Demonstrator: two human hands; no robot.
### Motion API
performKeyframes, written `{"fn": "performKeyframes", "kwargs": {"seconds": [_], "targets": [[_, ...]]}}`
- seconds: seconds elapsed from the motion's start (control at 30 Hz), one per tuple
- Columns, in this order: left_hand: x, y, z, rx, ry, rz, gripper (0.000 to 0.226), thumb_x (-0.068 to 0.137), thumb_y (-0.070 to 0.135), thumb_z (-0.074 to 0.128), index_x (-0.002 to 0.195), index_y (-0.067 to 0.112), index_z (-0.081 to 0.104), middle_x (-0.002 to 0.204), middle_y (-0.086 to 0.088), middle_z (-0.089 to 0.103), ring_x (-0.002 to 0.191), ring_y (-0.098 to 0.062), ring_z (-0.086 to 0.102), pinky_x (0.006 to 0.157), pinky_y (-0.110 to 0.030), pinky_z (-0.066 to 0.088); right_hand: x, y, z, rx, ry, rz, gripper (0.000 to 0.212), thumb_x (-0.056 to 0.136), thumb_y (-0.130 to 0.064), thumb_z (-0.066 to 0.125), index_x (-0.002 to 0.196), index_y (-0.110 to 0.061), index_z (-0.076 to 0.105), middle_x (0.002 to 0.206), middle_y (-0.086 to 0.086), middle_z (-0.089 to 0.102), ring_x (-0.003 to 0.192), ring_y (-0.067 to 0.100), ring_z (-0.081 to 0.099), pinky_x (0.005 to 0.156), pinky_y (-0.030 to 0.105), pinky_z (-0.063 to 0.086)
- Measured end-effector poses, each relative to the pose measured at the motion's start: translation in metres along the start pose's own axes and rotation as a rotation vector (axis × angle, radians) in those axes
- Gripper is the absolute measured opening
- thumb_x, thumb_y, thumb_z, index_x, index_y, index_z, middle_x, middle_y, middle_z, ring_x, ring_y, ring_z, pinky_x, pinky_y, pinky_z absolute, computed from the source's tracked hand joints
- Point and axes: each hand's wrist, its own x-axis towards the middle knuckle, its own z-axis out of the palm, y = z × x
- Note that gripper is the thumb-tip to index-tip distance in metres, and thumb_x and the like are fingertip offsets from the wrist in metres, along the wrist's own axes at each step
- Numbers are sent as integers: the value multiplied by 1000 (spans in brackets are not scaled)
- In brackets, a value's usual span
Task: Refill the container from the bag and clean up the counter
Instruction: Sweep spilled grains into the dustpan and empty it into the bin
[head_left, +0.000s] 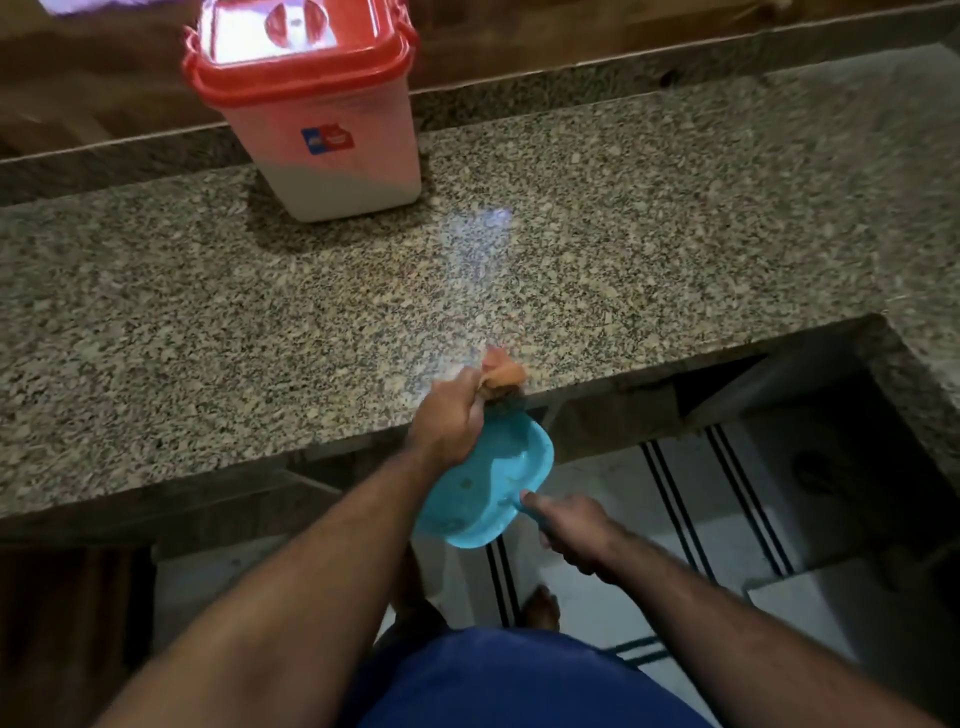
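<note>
Lidded container (332, 130): 1. Blue dustpan (483, 488): 1. Orange cloth (501, 371): 1. Hands: 2 — left (449, 415), right (569, 530).

Left hand (451, 415) sweeps cloth (503, 375) off counter (208, 322) edge into right-held dustpan (483, 488).

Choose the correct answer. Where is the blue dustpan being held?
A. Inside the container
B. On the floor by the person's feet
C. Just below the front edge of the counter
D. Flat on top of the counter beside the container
C: the right hand holds the blue dustpan just under the counter edge, while the left hand grips an orange cloth at that edge.
</note>
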Motion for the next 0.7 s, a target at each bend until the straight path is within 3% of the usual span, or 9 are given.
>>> {"fn": "performKeyframes", "kwargs": {"seconds": [0.07,0.17,0.27,0.33,0.4,0.5,0.53,0.63,0.7], "targets": [[-14,-15,-16,-46,136,-108,11,110,40,45,110,38,56,89,-1,69,79,-34,70,63,-47,60,3,3,-4,-33,-13,-6,67,79,-84,61,74,-18,69,57,-4,56,41,13,36,45,24,27],[-31,-24,-61,-166,363,-211,15,108,44,49,113,48,61,99,9,73,75,-17,68,56,-32,54,6,5,-6,-76,-38,-27,64,84,-81,62,74,-18,67,57,-4,54,40,13,33,45,23,25],[-30,-44,-83,17,558,-401,18,111,24,46,122,23,60,91,-8,67,81,-36,66,66,-43,53,9,2,-4,-124,-57,-54,61,86,-77,63,74,-18,66,55,-5,53,39,12,32,44,22,24],[-35,-50,-82,80,490,-489,25,114,30,43,126,18,60,93,-9,65,89,-36,68,73,-40,49,9,-2,0,-136,-71,-69,60,85,-77,62,74,-18,66,56,-4,53,40,13,32,45,22,24],[-53,-37,-73,20,312,-412,36,116,45,38,130,29,67,100,-5,68,95,-29,67,83,-39,48,6,-6,6,-139,-99,-74,58,85,-77,60,74,-20,65,57,-4,52,40,13,30,45,24,22],[-77,-27,-61,20,123,-175,36,108,23,47,135,21,71,125,-13,74,113,-33,68,96,-43,54,4,-13,13,-163,-101,-67,59,86,-76,60,72,-19,62,56,-3,49,39,13,29,46,24,20],[-83,-31,-62,28,50,-158,37,105,26,45,133,19,67,130,-15,72,116,-36,67,99,-46,55,2,-15,16,-181,-92,-66,60,86,-76,60,72,-18,63,56,-3,49,39,13,29,46,24,20],[-113,-52,-68,24,-119,-170,11,108,30,47,105,21,52,106,-17,71,99,-39,68,82,-44,51,0,-18,34,-227,-88,-85,65,88,-78,60,73,-15,64,55,-2,48,40,14,29,46,23,20],[-149,-67,-70,-110,-10,-225,10,109,24,49,99,20,51,96,-11,70,92,-33,68,73,-36,43,-5,-19,53,-254,-105,-101,64,90,-77,60,75,-14,65,54,-3,49,40,14,29,45,23,20]]}}
